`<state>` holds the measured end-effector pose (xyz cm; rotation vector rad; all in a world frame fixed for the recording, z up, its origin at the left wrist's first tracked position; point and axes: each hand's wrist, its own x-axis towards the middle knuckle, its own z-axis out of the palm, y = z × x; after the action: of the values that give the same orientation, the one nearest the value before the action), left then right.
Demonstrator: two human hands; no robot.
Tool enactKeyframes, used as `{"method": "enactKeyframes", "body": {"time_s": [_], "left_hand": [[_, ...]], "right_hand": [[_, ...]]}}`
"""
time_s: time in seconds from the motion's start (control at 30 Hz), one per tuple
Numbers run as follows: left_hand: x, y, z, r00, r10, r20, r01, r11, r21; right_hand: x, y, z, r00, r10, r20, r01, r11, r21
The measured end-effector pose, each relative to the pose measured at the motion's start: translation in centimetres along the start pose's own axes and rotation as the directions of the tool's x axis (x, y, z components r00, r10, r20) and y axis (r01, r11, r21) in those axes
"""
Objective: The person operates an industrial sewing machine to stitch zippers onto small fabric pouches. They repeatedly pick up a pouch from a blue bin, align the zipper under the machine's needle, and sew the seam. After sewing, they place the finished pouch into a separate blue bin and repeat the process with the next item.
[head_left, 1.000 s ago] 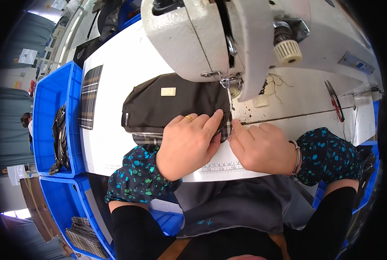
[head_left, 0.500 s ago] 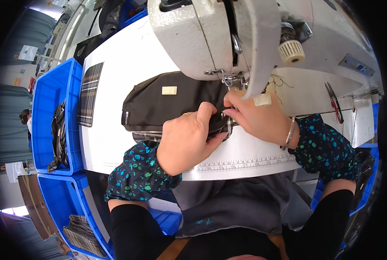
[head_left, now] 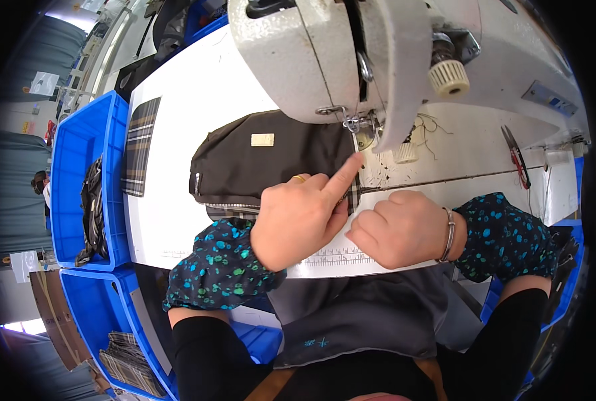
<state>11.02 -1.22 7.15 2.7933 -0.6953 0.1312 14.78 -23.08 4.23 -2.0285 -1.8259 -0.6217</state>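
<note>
A black fabric bag piece (head_left: 244, 157) lies under the sewing machine's needle area (head_left: 359, 125). It has a pale label (head_left: 262, 140), a metal zipper (head_left: 228, 206) along its near edge and plaid cloth showing beneath. My left hand (head_left: 296, 217) rests on its near right part, index finger stretched along the right edge toward the presser foot. The thumb and other fingers are curled at the zipper edge, partly hidden. My right hand (head_left: 399, 230) is closed in a fist near the table's front edge, just right of the bag piece's corner; whatever it holds is hidden.
The white sewing machine (head_left: 298, 60) overhangs the table. Red-handled scissors (head_left: 517, 157) and loose threads (head_left: 431, 137) lie to the right. A plaid cloth piece (head_left: 141, 147) is at the table's left, beside blue bins (head_left: 115, 180) holding fabric. A printed ruler (head_left: 331, 259) runs along the front edge.
My right hand has moved from beside the needle down toward the table's front edge and closed into a fist. My left index finger has stretched out toward the presser foot.
</note>
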Motion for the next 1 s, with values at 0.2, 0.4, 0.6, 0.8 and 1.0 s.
{"method": "enactKeyframes", "body": {"time_s": [0.2, 0.4, 0.6, 0.8, 1.0], "left_hand": [[-0.1, -0.1, 0.8, 0.991, 0.118, -0.065, -0.113, 0.991, 0.069], [0.3, 0.2, 0.7, 0.996, -0.076, -0.04, 0.076, 0.997, 0.014], [0.6, -0.4, 0.0, 0.969, -0.244, -0.031, 0.241, 0.968, -0.063], [1.4, -1.2, 0.3, 0.982, -0.173, -0.072, 0.157, 0.969, -0.191], [2.2, -2.6, 1.9, 0.988, 0.009, -0.156, -0.054, 0.957, -0.286]], "right_hand": [[-0.5, -0.3, 0.7, 0.985, 0.166, 0.043, -0.154, 0.967, -0.203], [-0.5, -0.5, 0.9, 0.983, 0.181, 0.028, -0.172, 0.964, -0.203], [-0.5, -0.4, 0.6, 0.985, 0.159, 0.072, -0.15, 0.982, -0.114], [-0.6, -0.4, 0.9, 0.987, 0.151, 0.05, -0.145, 0.983, -0.109], [-0.4, -0.3, 0.9, 0.988, 0.143, 0.054, -0.138, 0.986, -0.09]]}}
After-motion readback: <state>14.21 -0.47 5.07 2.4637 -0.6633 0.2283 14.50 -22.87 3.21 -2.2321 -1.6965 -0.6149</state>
